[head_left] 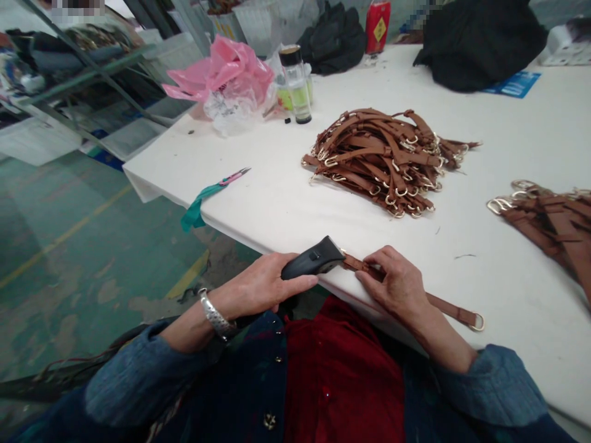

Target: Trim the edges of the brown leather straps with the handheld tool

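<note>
My left hand (pixel 263 280) is wrapped round a black handheld tool (pixel 314 257) that looks like a clipper, above the table's front edge. The tool's wide head meets the near end of a brown strap (pixel 455 309). Pinched in the fingers of my right hand (pixel 394 283), that strap runs under the hand and lies on the table to the right, ending in a gold ring. Beyond both hands sits a heap of brown straps (pixel 378 157) with gold buckles and rings.
On the white table (pixel 258 203) are a second strap pile (pixel 554 221) at right, tweezers (pixel 236 177) with teal cloth, a pink bag (pixel 231 71), a glass bottle (pixel 299 89), a red can (pixel 377 26) and black cloth (pixel 480 40). Shelving (pixel 87 80) stands at left.
</note>
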Motion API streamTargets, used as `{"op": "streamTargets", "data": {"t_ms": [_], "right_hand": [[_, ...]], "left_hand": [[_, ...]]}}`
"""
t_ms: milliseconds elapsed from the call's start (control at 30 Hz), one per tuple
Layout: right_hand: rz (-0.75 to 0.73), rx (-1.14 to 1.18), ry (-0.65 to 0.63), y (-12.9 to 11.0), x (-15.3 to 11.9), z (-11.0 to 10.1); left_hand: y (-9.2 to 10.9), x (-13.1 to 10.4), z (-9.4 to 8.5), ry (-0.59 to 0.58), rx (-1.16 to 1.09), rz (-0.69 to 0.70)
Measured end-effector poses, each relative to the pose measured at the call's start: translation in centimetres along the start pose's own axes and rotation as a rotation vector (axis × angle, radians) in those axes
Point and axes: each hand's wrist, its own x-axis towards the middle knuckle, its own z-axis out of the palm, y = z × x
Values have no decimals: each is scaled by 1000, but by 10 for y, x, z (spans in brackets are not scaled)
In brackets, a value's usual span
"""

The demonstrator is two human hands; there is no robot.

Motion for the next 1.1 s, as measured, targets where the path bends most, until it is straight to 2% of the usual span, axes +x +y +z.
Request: {"op": "streamTargets", "data": {"t_ms": [167, 333, 467, 600, 700, 800, 867, 1100], "right_hand": [[-24, 65, 0, 4, 1, 4], [-13, 28, 8, 2, 1, 4], [18, -85, 28, -2, -5, -2], [51, -141, 54, 0, -12, -6], [42, -119, 51, 3, -14, -6], [45, -108, 39, 4, -12, -4], [48, -96, 32, 4, -11, -4], [112, -114, 77, 4, -10, -1]], "left_hand": [[9, 16, -5, -111, -56, -40], [25, 31, -11, -25, -40, -107], [26, 38, -11, 8, -50, -66], [17, 33, -7, 71, -13, -42], [17, 20, -1, 9, 15, 3], [26, 9, 5, -52, 71, 22], [34, 6, 7, -50, 115, 39], [58, 23, 7, -33, 234, 73]]}}
